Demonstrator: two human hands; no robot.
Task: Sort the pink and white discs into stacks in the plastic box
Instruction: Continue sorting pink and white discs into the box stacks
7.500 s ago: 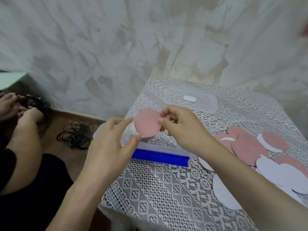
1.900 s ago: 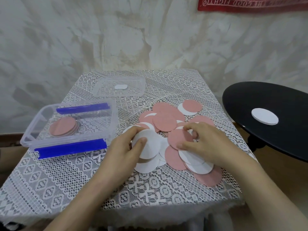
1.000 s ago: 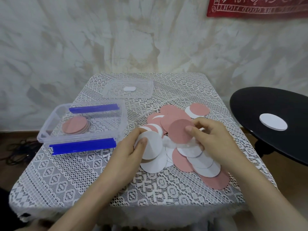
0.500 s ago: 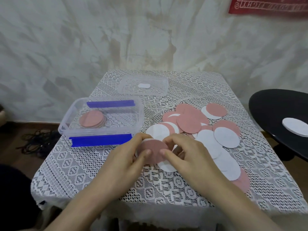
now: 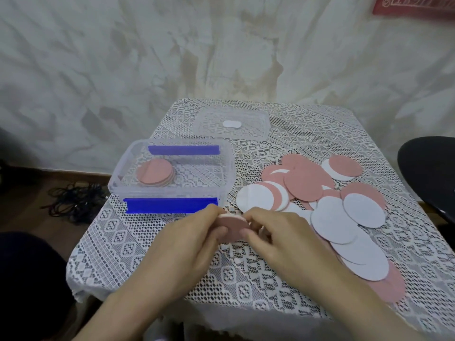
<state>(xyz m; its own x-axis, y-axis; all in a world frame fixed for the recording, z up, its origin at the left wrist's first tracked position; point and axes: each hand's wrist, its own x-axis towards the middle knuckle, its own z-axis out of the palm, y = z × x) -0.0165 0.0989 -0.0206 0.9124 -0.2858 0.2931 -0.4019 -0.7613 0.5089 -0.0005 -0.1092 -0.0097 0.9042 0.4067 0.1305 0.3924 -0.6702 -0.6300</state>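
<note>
My left hand (image 5: 189, 244) and my right hand (image 5: 278, 238) together hold a small bundle of discs (image 5: 232, 226), pink face toward me with a white edge at its top. It sits just in front of the clear plastic box (image 5: 229, 168) with blue clips. Inside the box, at its left, lies a stack of pink discs (image 5: 155, 172). A loose pile of pink and white discs (image 5: 330, 207) spreads over the lace-covered table (image 5: 157, 232) to the right of my hands.
The box's clear lid (image 5: 256, 124) lies behind the box near the wall. A black round table (image 5: 430, 168) stands at the right edge. Black cables (image 5: 73, 198) lie on the floor at the left. A dark garment (image 5: 29, 279) fills the lower left.
My right hand lifted a pink disc from the pile and brought it onto the discs in my left hand. Both hands now hold the bundle closer to the box; the view has shifted left.
</note>
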